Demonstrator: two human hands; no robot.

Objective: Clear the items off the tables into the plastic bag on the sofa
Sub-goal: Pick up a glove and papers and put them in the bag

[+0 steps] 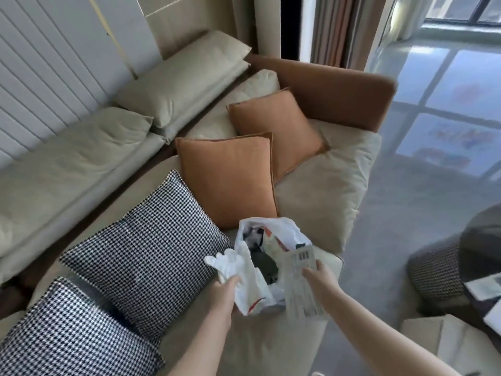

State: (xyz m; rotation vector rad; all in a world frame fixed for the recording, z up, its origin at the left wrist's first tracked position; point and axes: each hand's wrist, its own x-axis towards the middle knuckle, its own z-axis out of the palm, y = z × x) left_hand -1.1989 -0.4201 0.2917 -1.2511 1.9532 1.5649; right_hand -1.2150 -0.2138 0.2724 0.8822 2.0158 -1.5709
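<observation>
A white plastic bag (282,234) stands open on the beige sofa seat (320,202), with dark and printed items inside. My left hand (230,289) grips the bag's near-left rim and holds a white glove (230,263) against it. My right hand (315,275) pinches a flat clear packet with a barcode label (302,280) at the bag's right edge, partly over the opening.
Two orange cushions (230,180) and two black-and-white houndstooth cushions (146,256) lie on the sofa beside the bag. A dark round table (485,291) with papers stands at the right edge. Grey floor (406,213) runs along the sofa's right side.
</observation>
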